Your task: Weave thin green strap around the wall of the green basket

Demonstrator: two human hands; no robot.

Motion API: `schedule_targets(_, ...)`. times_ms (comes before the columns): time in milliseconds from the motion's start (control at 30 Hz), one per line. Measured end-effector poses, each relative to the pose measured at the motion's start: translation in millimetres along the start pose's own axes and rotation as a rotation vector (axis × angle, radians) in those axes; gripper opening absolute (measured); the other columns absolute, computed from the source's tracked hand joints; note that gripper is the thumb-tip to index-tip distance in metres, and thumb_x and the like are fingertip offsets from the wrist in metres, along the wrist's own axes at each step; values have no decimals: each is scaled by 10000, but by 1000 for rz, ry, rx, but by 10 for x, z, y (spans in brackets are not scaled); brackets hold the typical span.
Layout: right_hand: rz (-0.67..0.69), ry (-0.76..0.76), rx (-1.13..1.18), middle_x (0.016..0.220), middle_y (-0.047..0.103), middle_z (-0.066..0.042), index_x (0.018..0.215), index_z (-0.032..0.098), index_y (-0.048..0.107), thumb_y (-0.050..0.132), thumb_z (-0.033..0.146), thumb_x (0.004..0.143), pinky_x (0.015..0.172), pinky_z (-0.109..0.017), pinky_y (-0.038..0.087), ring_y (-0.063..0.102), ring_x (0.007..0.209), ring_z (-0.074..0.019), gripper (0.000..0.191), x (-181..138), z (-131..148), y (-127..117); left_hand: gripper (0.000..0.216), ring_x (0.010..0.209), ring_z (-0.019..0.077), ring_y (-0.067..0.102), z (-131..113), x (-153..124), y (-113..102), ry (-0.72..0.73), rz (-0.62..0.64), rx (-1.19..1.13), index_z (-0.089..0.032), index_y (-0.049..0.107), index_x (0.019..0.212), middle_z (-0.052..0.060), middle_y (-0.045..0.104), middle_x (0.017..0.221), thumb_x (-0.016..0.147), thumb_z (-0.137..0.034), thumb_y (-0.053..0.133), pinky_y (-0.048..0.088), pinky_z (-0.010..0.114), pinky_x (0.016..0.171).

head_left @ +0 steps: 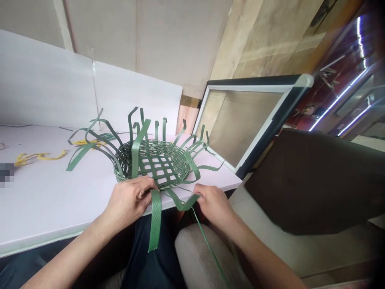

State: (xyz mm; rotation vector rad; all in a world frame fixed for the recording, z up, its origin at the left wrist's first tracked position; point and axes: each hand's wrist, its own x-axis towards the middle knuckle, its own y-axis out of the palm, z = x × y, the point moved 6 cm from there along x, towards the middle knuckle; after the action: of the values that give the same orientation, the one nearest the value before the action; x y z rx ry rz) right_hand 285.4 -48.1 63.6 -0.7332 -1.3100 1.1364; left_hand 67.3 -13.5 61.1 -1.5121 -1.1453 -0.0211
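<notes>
A green woven basket (156,164) stands at the front edge of the white table, its base an open lattice of flat strips and its sides closely woven from thin strand. Long flat strips (140,146) stick up and bend outward around the rim. My left hand (132,198) is closed on the near rim, beside a wide strip (155,220) hanging over the table edge. To the right, my right hand (213,200) pinches a thin green strand (207,243) that trails down past my knee. The end of a bent flat strip (182,205) meets its fingertips.
Yellow strands (42,155) lie on the white table (60,200) at left. White panels (132,96) stand along its back. A dark-edged framed panel (246,120) leans at the right, near a large dark brown surface (315,184). A grey rounded seat or cushion (204,257) is below the table edge.
</notes>
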Motion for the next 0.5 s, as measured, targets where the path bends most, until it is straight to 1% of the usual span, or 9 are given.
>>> schedule_targets(67,-195,-69,-149,689,599,-12,763,192,633,508,39,819,595,-279,387,529,619,-161,205,-61,145,73,114,710,143,626,-19,17,-17,-5,-1,4,-210,579,799,-23,666,767,826,-127,505,400,229,626)
schedule_targets(133,-335,-151,-223,789,618,-47,889,184,660,508,46,839,766,-354,458,563,733,-202,211,-115,357,91,112,714,147,634,-24,26,-26,-14,1,9,-210,589,806,-18,678,783,828,-136,507,403,231,623)
schedule_targets(200,-368,-227,-198,852,616,-59,1023,183,661,567,126,865,925,-437,452,579,831,-232,192,-123,542,118,111,719,151,638,-18,26,-26,-21,3,10,-212,599,816,-15,681,786,828,-140,515,404,231,621)
schedule_targets(233,-374,-254,-169,877,612,-64,1098,183,651,609,175,863,964,-457,446,583,863,-241,239,-112,603,137,111,718,152,638,-13,25,-25,-23,5,12,-212,603,820,-15,680,780,829,-142,519,405,231,620)
schedule_targets(267,-385,-270,-138,896,608,-69,1175,186,632,642,210,854,970,-458,455,588,882,-247,322,-96,638,160,112,716,152,638,-10,24,-24,-22,4,13,-213,607,823,-16,678,775,831,-142,522,405,231,619)
schedule_targets(333,-424,-270,-70,911,601,-71,1278,208,596,652,223,860,870,-389,516,604,860,-232,422,-59,624,220,112,711,150,638,-10,23,-25,-16,-4,16,-215,611,825,-18,679,771,834,-140,527,404,230,615)
schedule_targets(400,-443,-269,27,888,602,-50,1260,234,619,583,171,905,719,-285,530,616,776,-179,363,-20,543,300,108,709,146,637,-15,24,-24,-8,-14,11,-214,613,828,-19,684,780,840,-145,532,404,228,610)
schedule_targets(433,-430,-286,90,868,606,-35,1234,234,636,537,140,926,677,-245,519,616,736,-148,337,-1,502,341,106,709,144,636,-17,23,-22,-3,-15,4,-213,613,827,-18,685,783,845,-148,532,405,226,608)
schedule_targets(500,-393,-333,198,808,615,-8,1176,222,664,479,106,947,660,-200,504,612,690,-110,317,33,445,394,109,716,135,635,-10,20,-23,5,-13,-19,-211,614,834,-19,686,793,856,-148,528,410,218,613)
